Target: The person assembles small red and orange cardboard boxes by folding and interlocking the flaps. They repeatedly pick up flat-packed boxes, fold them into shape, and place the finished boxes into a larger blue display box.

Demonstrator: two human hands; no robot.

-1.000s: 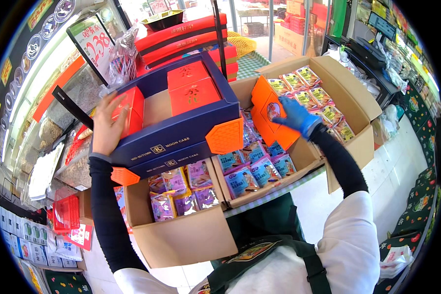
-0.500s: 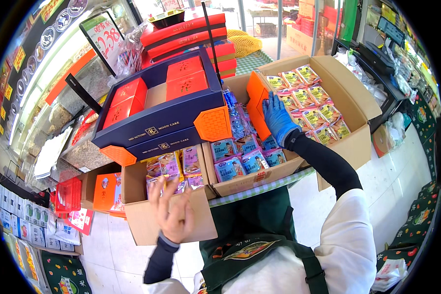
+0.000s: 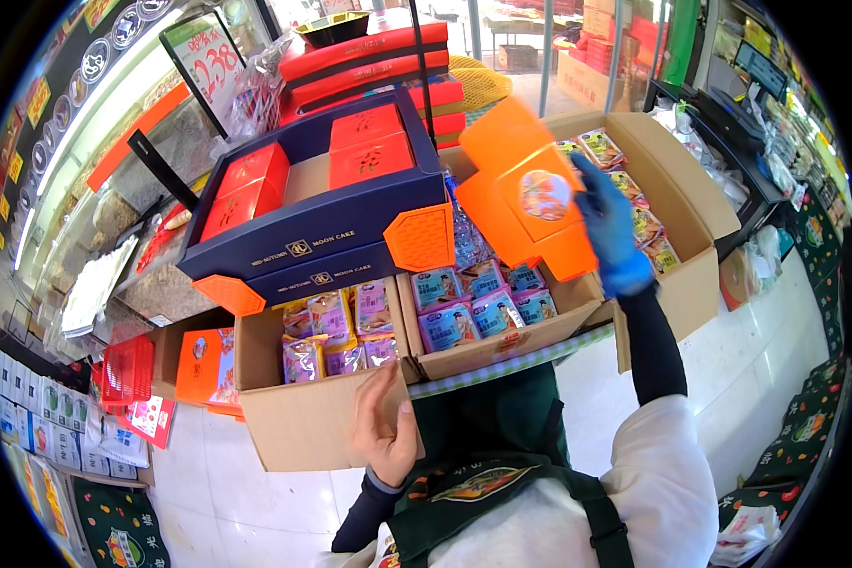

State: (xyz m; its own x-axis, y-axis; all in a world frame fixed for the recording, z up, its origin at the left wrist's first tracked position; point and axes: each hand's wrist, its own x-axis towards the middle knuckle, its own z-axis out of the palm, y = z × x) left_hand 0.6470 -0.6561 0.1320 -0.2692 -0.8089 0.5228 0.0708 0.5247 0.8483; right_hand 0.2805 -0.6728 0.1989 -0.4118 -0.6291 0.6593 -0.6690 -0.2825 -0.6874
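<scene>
A: Item one, the grips?

B: Right hand (image 3: 608, 227), blue-gloved, raised over the boxes; its grip is pinched on the edge of a flat orange folded carton (image 3: 530, 194) with a round printed picture on its face. The carton is held up, tilted, above the middle cardboard box (image 3: 502, 346).

A: And the other?

B: Left hand (image 3: 383, 431), bare, palm up, fingers loosely spread, holding nothing. It sits low, just in front of the near wall of the left cardboard box (image 3: 303, 426).

A: Contents, working outward?

B: Left box: purple and pink snack packets (image 3: 336, 331) in rows. Middle box: blue and pink packets (image 3: 473, 303). Right cardboard box (image 3: 682, 204), flaps open: green and pink packets (image 3: 625, 175), partly behind the glove.

A: Above those?

B: A navy gift box (image 3: 312, 251) with orange corner pieces, resting across the left and middle boxes, open-topped, holding four small red boxes (image 3: 369, 142). Behind it, a stack of red flat boxes (image 3: 364, 57).

A: Surroundings?

B: An orange carton (image 3: 204, 364) standing beside the left box, a red basket (image 3: 128, 369) near it, white floor (image 3: 776, 331) to the right.
</scene>
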